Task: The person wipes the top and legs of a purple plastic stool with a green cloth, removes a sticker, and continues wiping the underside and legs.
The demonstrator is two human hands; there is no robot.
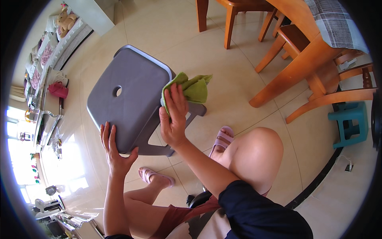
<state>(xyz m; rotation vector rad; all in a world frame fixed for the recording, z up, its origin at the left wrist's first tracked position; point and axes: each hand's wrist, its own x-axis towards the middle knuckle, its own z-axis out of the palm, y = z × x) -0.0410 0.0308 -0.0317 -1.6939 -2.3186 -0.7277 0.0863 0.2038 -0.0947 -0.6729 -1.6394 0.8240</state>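
A grey plastic stool point(134, 80) with a round hole in its seat stands tilted in view before me. My left hand point(116, 149) grips the near left corner of the seat, fingers over the edge and thumb at the side. With my right hand point(175, 115) I press a green cloth point(195, 88) against the stool's right side, near the seat edge. The cloth's loose end sticks out to the right beyond my fingers. Part of the cloth lies hidden under the hand.
Wooden chairs point(294, 38) and a wooden table point(298, 68) with a checked cloth point(337, 27) are at the upper right. A teal plastic stool point(352, 125) is by the right wall. At left are a pink jug point(58, 89) and a sofa point(67, 49). My slippered feet rest below the stool.
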